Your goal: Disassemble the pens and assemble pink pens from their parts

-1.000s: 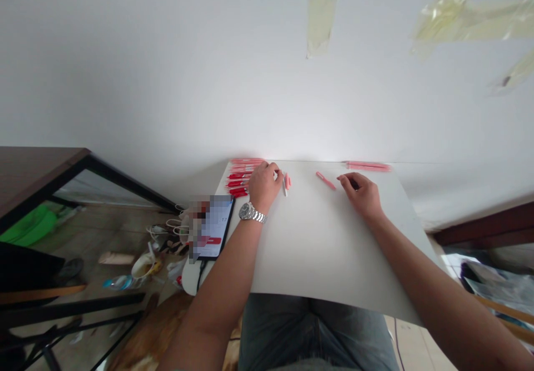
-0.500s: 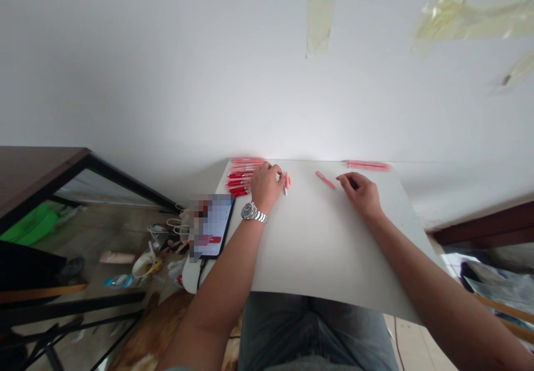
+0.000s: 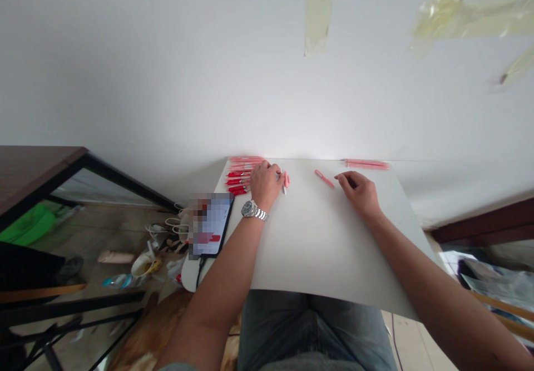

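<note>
My left hand (image 3: pixel 264 186) is bent over the far side of the bench (image 3: pixel 317 248), thumb and forefinger close together beside the one white stick (image 3: pixel 285 189); I cannot tell whether they pinch it. Against a second ago, its wrist sits slightly farther to my right, while my right hand (image 3: pixel 359 192) holds the same place. That one is loosely curled, thumb and fingertips drawn together, and whether anything is between them I cannot tell.

Just past the white stick lie small pink pieces (image 3: pixel 286 179), seemingly two. One pink pen barrel (image 3: pixel 324 179) lies slantwise between my hands, near my right fingertips and unmoved. Behind my right hand is one bundle of pink sticks (image 3: pixel 367 164), too merged to count. Left of my left hand I make out five rows of pens (image 3: pixel 237 182), two pink and three red. One metal watch (image 3: pixel 248 209) circles my left wrist, and one touchscreen device (image 3: pixel 220 215) lies to its left.
</note>
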`<state>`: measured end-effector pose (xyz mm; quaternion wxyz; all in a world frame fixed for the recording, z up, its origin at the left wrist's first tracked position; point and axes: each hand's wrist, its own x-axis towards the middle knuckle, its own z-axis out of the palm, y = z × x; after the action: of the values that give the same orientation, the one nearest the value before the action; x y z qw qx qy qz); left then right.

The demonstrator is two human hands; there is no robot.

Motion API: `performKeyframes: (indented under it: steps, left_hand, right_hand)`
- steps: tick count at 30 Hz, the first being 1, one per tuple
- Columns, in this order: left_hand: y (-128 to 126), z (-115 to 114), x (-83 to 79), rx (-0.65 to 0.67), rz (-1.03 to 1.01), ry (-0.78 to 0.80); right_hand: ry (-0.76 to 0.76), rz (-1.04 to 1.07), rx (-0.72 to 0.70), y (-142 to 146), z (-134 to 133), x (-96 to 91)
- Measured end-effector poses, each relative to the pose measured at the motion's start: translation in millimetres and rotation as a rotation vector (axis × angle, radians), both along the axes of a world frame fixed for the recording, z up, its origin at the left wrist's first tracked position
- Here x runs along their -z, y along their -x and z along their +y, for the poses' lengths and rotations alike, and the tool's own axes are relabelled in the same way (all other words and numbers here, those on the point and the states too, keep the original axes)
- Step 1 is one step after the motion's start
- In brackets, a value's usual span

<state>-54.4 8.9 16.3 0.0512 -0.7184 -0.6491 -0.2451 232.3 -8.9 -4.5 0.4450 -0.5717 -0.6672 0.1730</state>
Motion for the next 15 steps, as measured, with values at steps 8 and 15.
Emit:
performKeyframes:
  steps: [8, 15]
  left_hand:
    - [-2.5, -1.8, -2.1, -0.012, 0.002, 0.003]
    - [-3.6, -3.2, -2.8, -0.037, 0.020, 0.003]
  right_hand:
    - [0.000, -0.002, 0.007, 1.0, -1.5, -2.6]
    - [-0.003, -0.002, 0.002, 0.8, -1.4, -2.6]
